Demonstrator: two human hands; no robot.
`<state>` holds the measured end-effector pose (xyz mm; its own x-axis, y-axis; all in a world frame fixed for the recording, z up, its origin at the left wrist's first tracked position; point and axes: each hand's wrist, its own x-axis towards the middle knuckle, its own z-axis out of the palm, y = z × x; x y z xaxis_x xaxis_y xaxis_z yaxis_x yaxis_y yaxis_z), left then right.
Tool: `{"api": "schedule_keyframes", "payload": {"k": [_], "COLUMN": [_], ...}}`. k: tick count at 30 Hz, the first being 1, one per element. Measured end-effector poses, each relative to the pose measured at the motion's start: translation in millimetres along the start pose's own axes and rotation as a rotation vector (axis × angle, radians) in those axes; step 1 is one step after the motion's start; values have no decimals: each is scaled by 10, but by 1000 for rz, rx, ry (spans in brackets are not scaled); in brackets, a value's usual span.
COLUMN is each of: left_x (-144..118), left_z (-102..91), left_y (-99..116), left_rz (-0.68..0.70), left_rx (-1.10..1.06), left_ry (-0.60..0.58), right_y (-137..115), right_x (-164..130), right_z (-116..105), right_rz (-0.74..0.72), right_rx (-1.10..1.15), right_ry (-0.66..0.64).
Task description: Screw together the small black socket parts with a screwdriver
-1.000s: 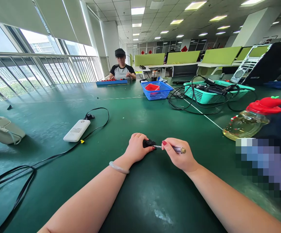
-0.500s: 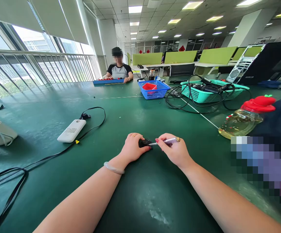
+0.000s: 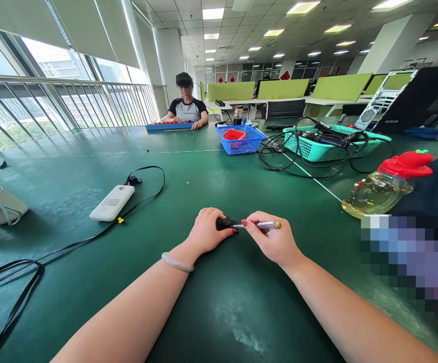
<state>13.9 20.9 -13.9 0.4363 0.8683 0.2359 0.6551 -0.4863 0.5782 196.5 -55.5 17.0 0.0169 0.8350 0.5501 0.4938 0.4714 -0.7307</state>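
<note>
My left hand [image 3: 206, 233] rests on the green table [image 3: 211, 181] and pinches a small black part [image 3: 225, 222] against the surface. My right hand [image 3: 272, 240] grips a thin screwdriver [image 3: 267, 225] with a clear handle, held nearly level, its tip touching the black part. A pale bangle [image 3: 176, 262] sits on my left wrist. Both forearms reach in from the bottom edge.
A white power bank [image 3: 112, 202] with a black cable [image 3: 143, 199] lies to the left. A red-capped bottle [image 3: 385, 189] lies at right. Farther back are a blue basket [image 3: 240, 139], a teal tray [image 3: 328, 142] full of cables, and a seated person [image 3: 186, 107].
The view shifted slightly. The screwdriver handle tipped a little between frames while its tip stayed on the black part. Both hands kept their places.
</note>
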Motion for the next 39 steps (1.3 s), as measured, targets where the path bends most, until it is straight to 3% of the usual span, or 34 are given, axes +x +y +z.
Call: {"api": "schedule_keyframes", "payload": {"k": [6,12,20,29,34,39], "left_x": [-2,-10,-11,-5,-4,-7], "left_z": [-14,-17,-30,-39,-53,-67], "left_y": [16,49,60,60,66,79], "left_rz": [-4,-3,-9,7,5,-11], "left_rx": [-5,5,3,4,3,8], "left_ry": [-6,-9,-30,-25,-40,-47], "right_y": [22,14,-3,105,232,296], "right_x": [2,3,21,38,80,118], "right_z": [-3,-2,-22,-15,13,44], "right_rz": [5,-53,-29,154,377,504], "right_rx": [14,5,-41,42,277,486], "right_ry": [22,-51,11,34,95,165]}}
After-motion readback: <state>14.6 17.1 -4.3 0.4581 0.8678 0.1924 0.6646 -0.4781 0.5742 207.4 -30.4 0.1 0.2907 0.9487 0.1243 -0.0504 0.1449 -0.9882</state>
